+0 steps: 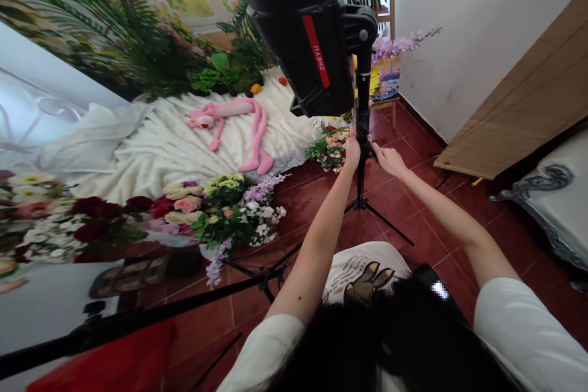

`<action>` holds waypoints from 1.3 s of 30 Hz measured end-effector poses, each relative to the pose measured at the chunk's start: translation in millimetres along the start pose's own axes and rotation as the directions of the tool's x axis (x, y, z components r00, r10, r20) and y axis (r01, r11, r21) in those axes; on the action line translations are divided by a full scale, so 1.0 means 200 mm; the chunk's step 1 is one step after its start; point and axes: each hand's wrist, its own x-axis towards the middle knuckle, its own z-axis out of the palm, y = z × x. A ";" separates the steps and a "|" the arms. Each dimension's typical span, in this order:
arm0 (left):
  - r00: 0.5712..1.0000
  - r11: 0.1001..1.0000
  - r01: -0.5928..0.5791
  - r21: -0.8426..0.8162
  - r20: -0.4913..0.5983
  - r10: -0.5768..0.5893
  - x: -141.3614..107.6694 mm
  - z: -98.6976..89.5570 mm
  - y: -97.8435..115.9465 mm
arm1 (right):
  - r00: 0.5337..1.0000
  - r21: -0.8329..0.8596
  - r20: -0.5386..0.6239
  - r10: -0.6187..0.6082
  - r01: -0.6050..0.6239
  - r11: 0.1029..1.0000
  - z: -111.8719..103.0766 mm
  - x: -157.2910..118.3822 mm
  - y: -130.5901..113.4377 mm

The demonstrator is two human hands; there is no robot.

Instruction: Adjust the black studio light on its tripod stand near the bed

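A black light stand (361,177) rises from the tiled floor in front of me, its legs spread. On top of it sits a black studio light (298,43) with a red stripe, tilted downward. My left hand (353,150) is closed around the stand's pole from the left, near a joint collar (366,149). From the right, my right hand (388,159) reaches the same collar, fingertips pinched at its side. Whatever small knob lies under those fingertips is hidden.
A pink plush toy (234,110) lies on a white draped cloth (151,159). Artificial flowers (220,202) line its front. Another black stand (184,300) crosses the lower left. A brown panel (519,92) leans at the right, beside an ornate white piece of furniture (560,196).
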 end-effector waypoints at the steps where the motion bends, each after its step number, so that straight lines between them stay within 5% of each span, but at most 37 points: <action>1: 1.000 1.000 -0.004 -0.001 0.005 0.004 0.00 0.00 -0.01 | 1.000 0.079 -0.019 0.022 -0.020 0.997 0.03 0.00 0.00; 5: 0.999 0.999 -0.037 0.002 0.014 0.037 0.02 -0.01 -0.03 | 0.990 0.411 -0.052 0.130 -0.098 0.907 0.11 -0.01 -0.03; 11: 0.998 0.998 -0.058 0.024 0.020 0.057 0.04 -0.01 -0.04 | 0.927 0.727 0.122 0.355 -0.327 0.604 0.13 -0.04 -0.15; 16: 0.999 0.998 -0.043 0.045 -0.031 0.045 0.05 0.00 -0.04 | 0.863 0.858 0.443 0.242 -0.487 0.166 0.05 -0.04 -0.19; 19: 0.998 0.996 -0.062 0.064 -0.030 0.064 0.05 0.00 -0.04 | 0.836 0.844 0.513 0.193 -0.533 0.065 0.03 -0.05 -0.17; 24: 0.998 0.995 -0.052 0.081 -0.016 0.054 0.03 -0.01 -0.03 | 0.860 0.811 0.404 0.312 -0.494 0.313 0.11 -0.06 -0.12; 28: 0.999 0.997 -0.053 0.048 -0.005 0.053 0.02 0.00 -0.03 | 0.950 0.704 -0.037 0.309 -0.195 0.683 0.17 -0.10 -0.07; 31: 0.998 0.999 -0.053 0.004 0.017 0.053 0.02 0.00 -0.03 | 0.934 0.453 -0.329 0.136 0.029 0.891 0.17 -0.14 -0.04; 39: 0.998 0.999 -0.037 0.032 0.046 0.036 0.00 -0.01 -0.03 | 0.926 -0.018 -0.366 -0.093 0.093 0.996 0.03 -0.15 -0.02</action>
